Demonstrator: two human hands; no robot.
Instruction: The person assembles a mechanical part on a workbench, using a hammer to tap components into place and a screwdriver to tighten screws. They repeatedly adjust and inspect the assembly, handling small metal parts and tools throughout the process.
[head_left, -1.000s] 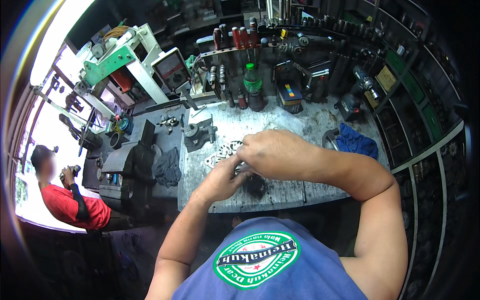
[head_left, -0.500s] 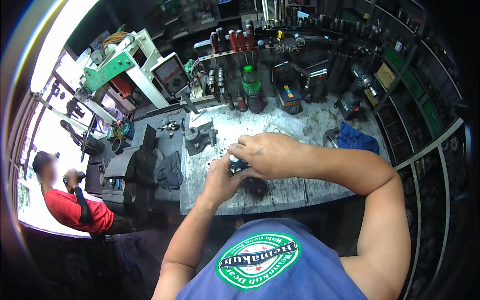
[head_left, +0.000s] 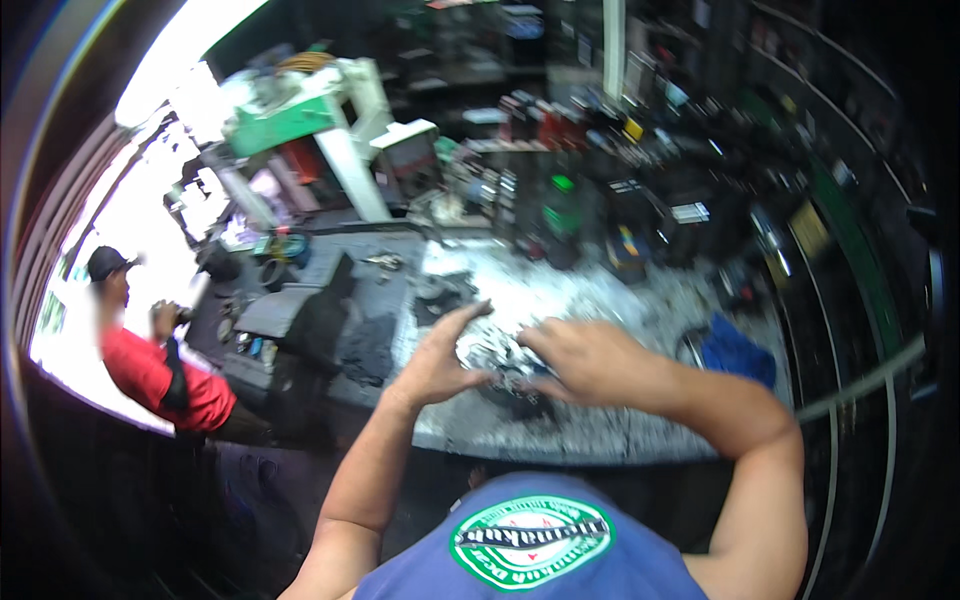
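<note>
My left hand (head_left: 438, 362) has its thumb and fingers spread apart in a wide C at the left of a shiny metal part (head_left: 495, 350). Whether it touches the part is unclear. From the right, my right hand (head_left: 585, 362) curls its fingers beside that same part. A small dark bluish thing shows between its thumb and fingers, too blurred to name. Below the shiny part sits a round dark piece (head_left: 515, 402) on the worn metal bench top (head_left: 620, 425). Just behind my left hand lies a grey metal housing (head_left: 443, 293).
A blue cloth (head_left: 737, 350) lies at the bench's right, a dark rag (head_left: 368, 350) at its left. Along the back stand a green bottle (head_left: 562, 215), a dark box (head_left: 628, 245) and blurred tools. A person in red (head_left: 165, 375) stands at far left, holding something dark.
My hands, together around a dark cylindrical thing before, have drawn apart, uncovering the shiny part. The whole view has shifted and blurred. The person at left has raised their head.
</note>
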